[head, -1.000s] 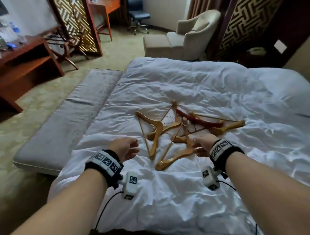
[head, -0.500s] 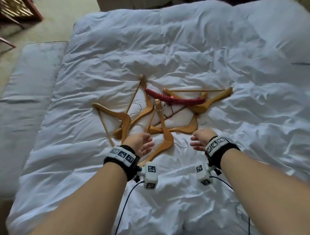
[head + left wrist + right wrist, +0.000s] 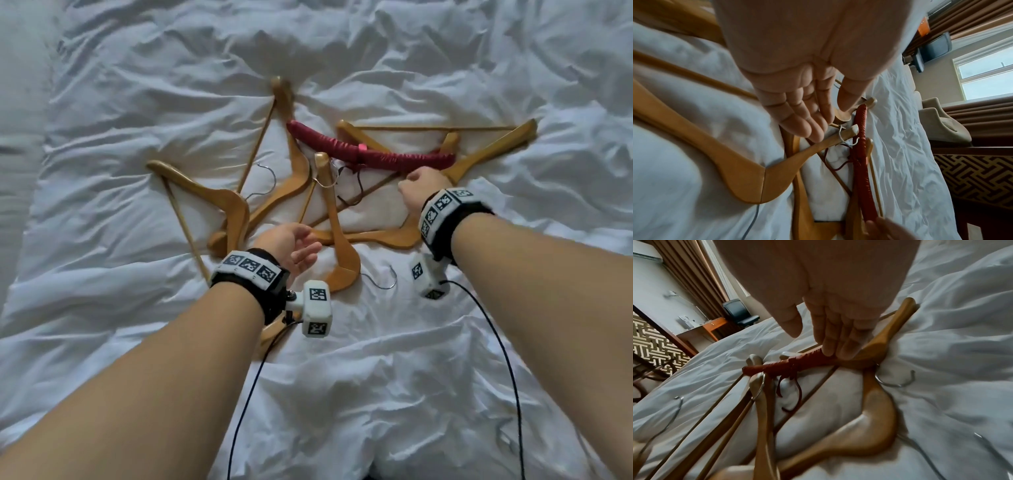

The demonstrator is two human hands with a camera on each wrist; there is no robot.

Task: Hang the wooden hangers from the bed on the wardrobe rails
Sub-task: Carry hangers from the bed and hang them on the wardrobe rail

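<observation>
Several wooden hangers lie tangled on the white bed [image 3: 342, 377]: one at the left [image 3: 219, 202], one running toward me [image 3: 337, 233], one at the right [image 3: 486, 150]. A red padded hanger [image 3: 370, 154] lies across them. My left hand [image 3: 291, 246] hovers open over the near hangers, palm turned inward, holding nothing; in the left wrist view its fingers [image 3: 807, 126] sit just above a wooden hanger [image 3: 735, 170]. My right hand [image 3: 418, 186] reaches to the red hanger's right end. Its straight fingertips [image 3: 830, 347] touch the red hanger [image 3: 797, 363], thumb apart.
A grey padded bench [image 3: 13, 102] runs along the bed's left side. Loose metal hooks [image 3: 383, 279] stick out of the pile. Beyond the bed are an armchair [image 3: 941, 123], an office chair [image 3: 740, 313] and a desk [image 3: 702, 331]. Wrist-camera cables [image 3: 507, 342] trail over the duvet.
The view has tipped down and closer to the hangers. My right hand has moved forward from the near hanger to the red hanger's right end. The left hand stays open by the near hangers.
</observation>
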